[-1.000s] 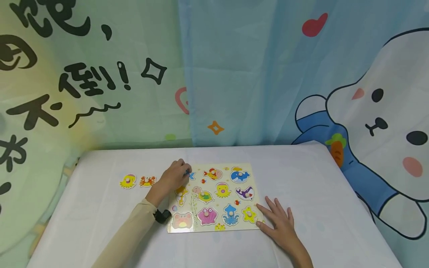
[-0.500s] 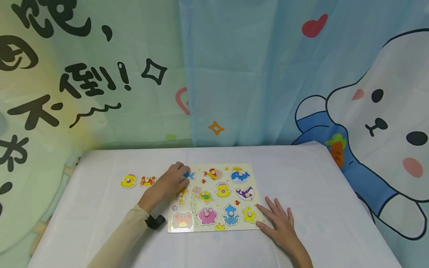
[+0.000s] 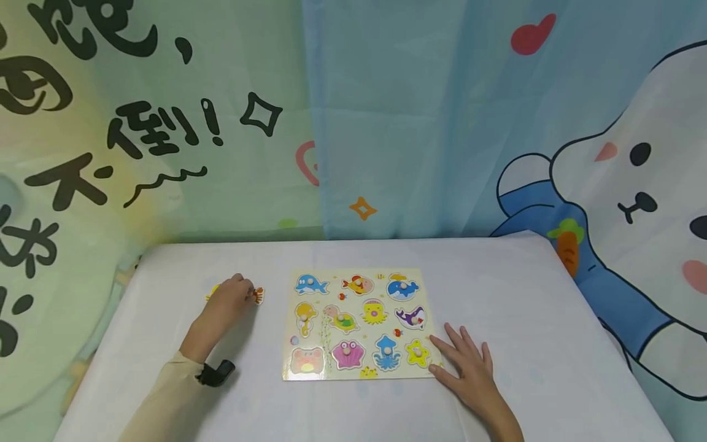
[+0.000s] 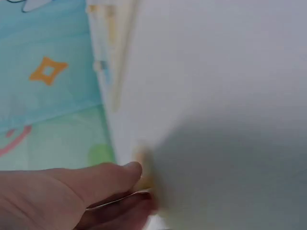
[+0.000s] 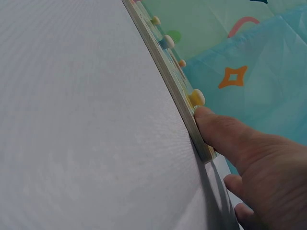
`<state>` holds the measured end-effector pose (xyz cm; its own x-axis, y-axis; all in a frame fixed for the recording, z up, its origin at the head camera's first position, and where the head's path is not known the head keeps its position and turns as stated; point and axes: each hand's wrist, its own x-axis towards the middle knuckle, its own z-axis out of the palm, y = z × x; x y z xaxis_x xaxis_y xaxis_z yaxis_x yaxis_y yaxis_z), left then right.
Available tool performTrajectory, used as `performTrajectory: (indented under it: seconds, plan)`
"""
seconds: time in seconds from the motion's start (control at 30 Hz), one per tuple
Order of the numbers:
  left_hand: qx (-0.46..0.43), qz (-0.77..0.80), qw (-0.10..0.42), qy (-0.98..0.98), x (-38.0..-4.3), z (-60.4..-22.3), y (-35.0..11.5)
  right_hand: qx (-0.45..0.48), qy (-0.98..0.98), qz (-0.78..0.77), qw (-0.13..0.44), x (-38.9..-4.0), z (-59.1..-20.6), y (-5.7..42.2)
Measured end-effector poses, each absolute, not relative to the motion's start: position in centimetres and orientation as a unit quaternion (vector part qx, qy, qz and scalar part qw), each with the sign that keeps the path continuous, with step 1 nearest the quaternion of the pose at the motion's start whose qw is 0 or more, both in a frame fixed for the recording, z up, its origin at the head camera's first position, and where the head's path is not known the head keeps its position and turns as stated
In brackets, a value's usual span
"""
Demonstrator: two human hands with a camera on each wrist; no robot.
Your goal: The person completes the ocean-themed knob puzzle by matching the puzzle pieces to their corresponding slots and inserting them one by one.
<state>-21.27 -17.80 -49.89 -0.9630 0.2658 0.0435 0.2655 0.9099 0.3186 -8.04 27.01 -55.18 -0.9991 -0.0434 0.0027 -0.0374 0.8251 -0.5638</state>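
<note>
At the table's left my left hand [image 3: 223, 307] pinches a crab puzzle piece [image 3: 258, 296]; only its red-orange right end shows past the fingers. In the left wrist view, the thumb [image 4: 120, 176] and fingers close on a blurred, wood-coloured edge. A yellow puzzle piece [image 3: 212, 291] lies mostly hidden behind this hand. My right hand [image 3: 469, 374] has its fingers spread at the right edge of the puzzle board [image 3: 289, 319]. Its thumb [image 5: 216, 122] rests on the board's edge beside a yellow starfish piece [image 3: 417, 353]. A blue dolphin piece [image 3: 311, 284] sits in the board's upper left.
The board holds several knobbed sea-animal pieces, among them a pink shell [image 3: 348, 354] and a blue squid [image 3: 386, 353]. A flat pink crab picture [image 3: 307, 361] without a knob shows at lower left. White cloth [image 3: 353, 411] covers the table; a printed curtain [image 3: 386, 123] hangs behind.
My left hand has let go of the blue dolphin piece at the board's upper left and moved left to the crab piece. The right hand stays at the board's edge. The head view has shifted slightly.
</note>
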Motion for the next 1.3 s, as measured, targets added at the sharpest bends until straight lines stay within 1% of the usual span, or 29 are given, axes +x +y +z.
performTrajectory:
  seconds: [0.13, 0.3, 0.5, 0.7, 0.87, 0.97, 1.13, 1.3]
  plan:
    - [0.112, 0.166, 0.033, 0.979, -21.4, -50.4, -18.1, -0.024, 0.953, -0.302, 0.002, -8.0, -55.2, 27.0]
    - [0.101, 0.164, 0.035, 0.981, -21.7, -50.5, -18.0, -0.021, 0.953, -0.303, 0.005, -8.0, -55.0, 27.0]
    - [0.107, 0.186, 0.017, 0.977, -21.5, -50.6, -18.1, -0.019, 0.953, -0.303, 0.007, -8.1, -54.9, 27.0]
    - [0.112, 0.203, -0.011, 0.973, -20.5, -51.0, -17.9, -0.019, 0.953, -0.303, 0.007, -8.1, -55.2, 26.9]
    - [0.132, 0.209, -0.036, 0.968, -19.6, -50.9, -16.9, -0.017, 0.953, -0.301, 0.007, -8.0, -55.4, 26.9]
    - [0.139, 0.213, -0.041, 0.966, -18.7, -50.8, -16.0, -0.015, 0.954, -0.3, 0.005, -8.0, -55.4, 26.9]
    - [0.139, 0.214, -0.032, 0.966, -16.9, -50.8, -14.6, -0.016, 0.953, -0.302, 0.005, -8.0, -55.2, 26.9]
    - [0.166, 0.214, -0.039, 0.962, -15.2, -50.8, -13.1, -0.015, 0.954, -0.301, 0.006, -8.0, -55.1, 27.0]
